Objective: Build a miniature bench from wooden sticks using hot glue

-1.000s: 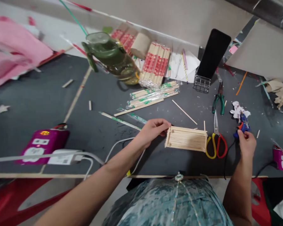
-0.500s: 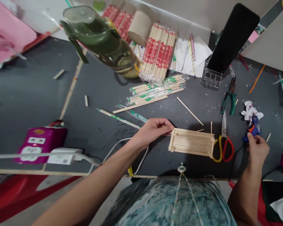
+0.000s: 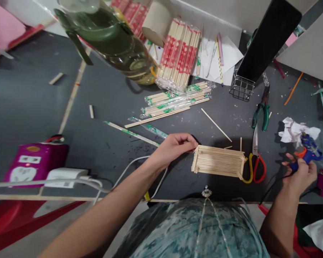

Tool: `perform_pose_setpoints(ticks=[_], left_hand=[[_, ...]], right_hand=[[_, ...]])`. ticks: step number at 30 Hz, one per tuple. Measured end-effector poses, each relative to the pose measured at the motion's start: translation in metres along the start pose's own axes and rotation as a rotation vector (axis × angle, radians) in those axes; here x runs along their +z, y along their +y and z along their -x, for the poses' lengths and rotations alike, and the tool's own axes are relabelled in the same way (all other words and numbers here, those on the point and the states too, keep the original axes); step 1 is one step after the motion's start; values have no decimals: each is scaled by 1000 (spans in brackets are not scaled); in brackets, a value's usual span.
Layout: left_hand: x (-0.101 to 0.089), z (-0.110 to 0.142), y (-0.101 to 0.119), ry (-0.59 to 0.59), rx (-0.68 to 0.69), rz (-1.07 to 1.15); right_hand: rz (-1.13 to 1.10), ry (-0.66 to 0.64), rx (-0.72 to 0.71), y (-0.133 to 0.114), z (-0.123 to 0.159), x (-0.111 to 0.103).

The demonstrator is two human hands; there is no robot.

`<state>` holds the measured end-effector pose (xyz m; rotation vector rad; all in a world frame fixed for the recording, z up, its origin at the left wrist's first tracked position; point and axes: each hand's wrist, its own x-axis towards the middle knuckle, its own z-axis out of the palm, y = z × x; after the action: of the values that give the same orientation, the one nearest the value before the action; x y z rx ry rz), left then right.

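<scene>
My left hand (image 3: 179, 146) pinches the left top corner of a small rectangular tray built of thin wooden sticks (image 3: 220, 161), which rests on the dark table. On the right, my right hand (image 3: 300, 172) is wrapped round the handle of a blue glue gun (image 3: 310, 152) with an orange trigger. The gun's front end is over a crumpled white tissue (image 3: 292, 129). Between the tray and my right hand lie red and yellow scissors (image 3: 255, 161), their yellow handle close to the tray's right end. A loose thin stick (image 3: 216, 125) lies beyond the tray.
Green-handled pliers (image 3: 262, 111) lie beyond the scissors. A black phone (image 3: 270, 41) leans in a wire stand (image 3: 241, 87). Wrapped chopsticks (image 3: 177, 100) and a green bottle (image 3: 113, 43) are at the back. A purple power socket (image 3: 36, 163) with white cables is at left.
My right hand has taken hold of the glue gun and shifted it to the right, turning it. The crumpled tissue looks more spread out. My left hand stays at the stick tray's corner.
</scene>
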<state>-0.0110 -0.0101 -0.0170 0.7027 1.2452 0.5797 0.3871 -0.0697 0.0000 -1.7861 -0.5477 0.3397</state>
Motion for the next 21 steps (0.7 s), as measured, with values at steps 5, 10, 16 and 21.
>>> perform_pose_setpoints(ticks=[5,10,16,21], left_hand=[[-2,0,-3,-4,19,-13],[-7,-1,-7,-19,28,-57],[-9,-1,-7,-38,50,-66],[-7,1,-7,-65,48,-35]], right_hand=[[-154,-273,16,-33,18,6],[-248,-412,96,-48,18,14],[-107,-499,-52,-72,39,20],[81,-762,-154,-85,87,25]])
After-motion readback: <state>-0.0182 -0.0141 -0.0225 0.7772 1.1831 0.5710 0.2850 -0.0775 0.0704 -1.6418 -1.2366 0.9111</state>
